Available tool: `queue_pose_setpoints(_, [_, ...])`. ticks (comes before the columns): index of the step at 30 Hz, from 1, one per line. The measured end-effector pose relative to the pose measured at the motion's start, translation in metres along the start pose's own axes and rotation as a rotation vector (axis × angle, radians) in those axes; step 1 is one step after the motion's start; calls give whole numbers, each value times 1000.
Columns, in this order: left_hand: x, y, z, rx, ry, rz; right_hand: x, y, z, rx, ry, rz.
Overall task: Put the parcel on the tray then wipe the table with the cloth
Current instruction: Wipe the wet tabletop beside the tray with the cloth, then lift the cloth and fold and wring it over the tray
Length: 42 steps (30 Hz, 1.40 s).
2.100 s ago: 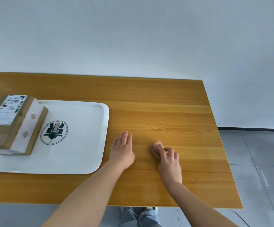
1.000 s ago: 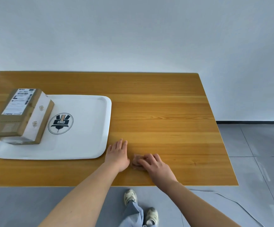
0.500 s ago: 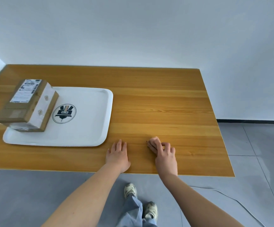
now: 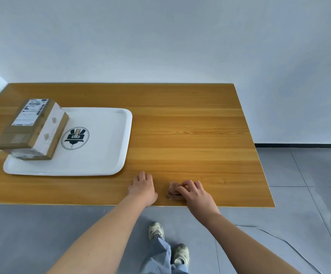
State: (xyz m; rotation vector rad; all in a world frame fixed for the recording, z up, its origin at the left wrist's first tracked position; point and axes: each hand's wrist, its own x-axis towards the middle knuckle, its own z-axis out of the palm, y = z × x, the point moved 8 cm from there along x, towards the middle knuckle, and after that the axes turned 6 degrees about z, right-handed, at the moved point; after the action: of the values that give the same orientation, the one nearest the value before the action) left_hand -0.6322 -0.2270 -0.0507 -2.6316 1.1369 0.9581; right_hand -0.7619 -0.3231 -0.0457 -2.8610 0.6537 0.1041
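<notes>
A brown cardboard parcel (image 4: 32,128) with a white shipping label lies on the left part of the white tray (image 4: 101,155), which carries a round dark logo. The tray sits on the left half of the wooden table (image 4: 190,135). Near the table's front edge my right hand (image 4: 194,191) presses on a small crumpled pinkish cloth (image 4: 173,192), whose left part sticks out from under the fingers. My left hand (image 4: 143,185) rests flat on the wood just left of the cloth, fingers spread, holding nothing.
A white wall stands behind the table. Grey tiled floor lies right of and in front of the table, with a thin cable (image 4: 291,244) running across it. My feet (image 4: 168,242) are on the floor below the front edge.
My right hand has slid the cloth left and right along the front of the table and now sits near the front edge. The view has pulled back. Parcel and tray have stayed put.
</notes>
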Motion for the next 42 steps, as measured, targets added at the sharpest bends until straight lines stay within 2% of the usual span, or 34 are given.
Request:
queue_pose_setpoints(6, [-4,27,-1,36,-21,51,-12,65,-16,32,43,348])
queue_pose_setpoints(9, [-7,37,-5,45,-44,72,-8,73,-15,60,-53,481])
queue_pose_setpoints(11, [-9,41,-13,46,-44,80,-3,78,-22,98,-59,537])
queue_pose_setpoints(14, [-11,45,-27,17,-42,88,2,90,-32,311,-87,639])
queue_pose_setpoints(20, [-14,56,-53,-179,-93,68,18,84,-60,944,-113,849])
queue_pose_setpoints(25, [-15,62,-84,-598,-46,-21,41,61,-88,1212,-58,836])
queue_pose_setpoints(31, [-18,75,-127,-1181,-7,5,63,42,-135,1324,15,745])
queue_pose_setpoints(36, [-21,88,-164,-1351,72,92,77,31,-166,1322,54,671])
queue_pose_setpoints(42, [-33,99,-198,-1370,128,120,83,25,-197,1312,80,608])
